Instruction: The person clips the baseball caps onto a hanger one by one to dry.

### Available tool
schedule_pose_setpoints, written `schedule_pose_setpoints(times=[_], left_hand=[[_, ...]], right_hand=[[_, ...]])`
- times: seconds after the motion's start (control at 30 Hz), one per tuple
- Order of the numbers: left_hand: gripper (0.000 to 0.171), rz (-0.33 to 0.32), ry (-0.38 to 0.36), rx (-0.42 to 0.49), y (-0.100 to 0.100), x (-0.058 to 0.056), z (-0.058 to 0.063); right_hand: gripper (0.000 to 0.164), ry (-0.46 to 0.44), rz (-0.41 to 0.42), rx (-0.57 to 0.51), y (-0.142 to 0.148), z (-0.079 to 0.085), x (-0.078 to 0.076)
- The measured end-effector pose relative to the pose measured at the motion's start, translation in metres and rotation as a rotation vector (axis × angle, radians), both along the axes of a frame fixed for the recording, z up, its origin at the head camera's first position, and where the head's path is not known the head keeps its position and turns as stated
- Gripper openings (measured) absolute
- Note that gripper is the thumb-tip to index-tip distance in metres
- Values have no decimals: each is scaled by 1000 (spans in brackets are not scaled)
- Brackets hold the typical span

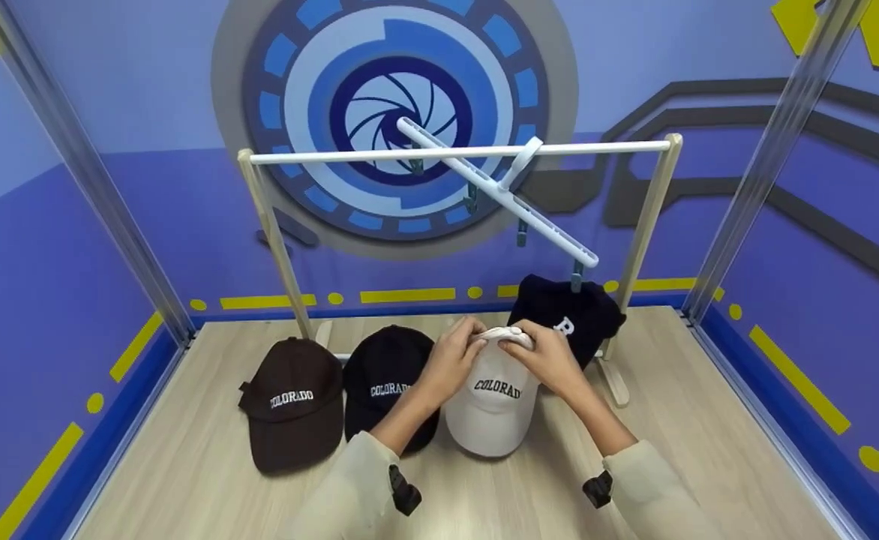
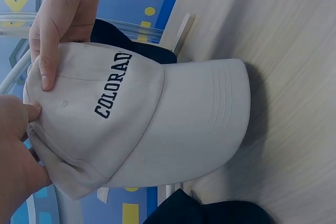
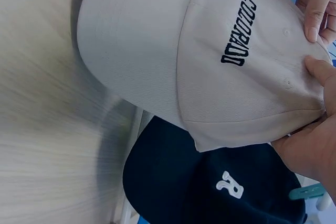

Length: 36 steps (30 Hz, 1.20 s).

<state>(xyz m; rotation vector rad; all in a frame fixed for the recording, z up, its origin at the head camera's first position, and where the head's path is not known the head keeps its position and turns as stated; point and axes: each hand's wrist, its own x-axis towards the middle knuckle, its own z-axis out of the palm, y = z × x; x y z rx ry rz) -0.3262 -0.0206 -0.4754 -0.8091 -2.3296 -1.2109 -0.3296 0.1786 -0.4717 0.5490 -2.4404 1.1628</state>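
Both hands hold a white baseball cap point(image 1: 493, 420) with dark COLORADO lettering, its brim hanging down toward the tabletop. My left hand point(image 1: 451, 356) pinches the upper edge of the cap on the left. On the right, my right hand point(image 1: 552, 358) grips the same folded top, the thumbs close together in the right wrist view. Behind the right hand, a black cap point(image 1: 533, 304) with a white letter hangs from a green clip point(image 1: 577, 277) on a white hanger point(image 1: 529, 214).
The hanger hooks over the white rod point(image 1: 319, 157) of a wooden-legged rack, tilted down to the right. More clips point(image 1: 522, 232) dangle along it. A brown cap point(image 1: 297, 427) and another black cap point(image 1: 387, 352) lie on the table point(image 1: 184, 465) at left.
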Motion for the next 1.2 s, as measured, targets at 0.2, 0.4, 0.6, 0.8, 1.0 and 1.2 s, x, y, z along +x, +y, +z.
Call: schedule_pose_setpoints(times=[0.2,0.4,0.6,0.8,1.0,1.2], left_hand=[[4,24,-33,-1,1,3,2],[5,46,-21,-3,3,2,7],[5,64,-23,-2,4,-1,13],[7,59,-13,42,8,-3,22],[6,61,10,50,10,-5,31],[6,61,12,55,11,-4,36]], right_hand=[[13,-4,-8,3,-1,0,1],[12,6,-18,-14,-3,5,2],[12,2,-20,-27,-4,11,-1],[13,42,-27,-25,-6,23,-4],[15,65,-54,-27,-5,32,-5],[13,78,-45,-33,-4,36,-6]])
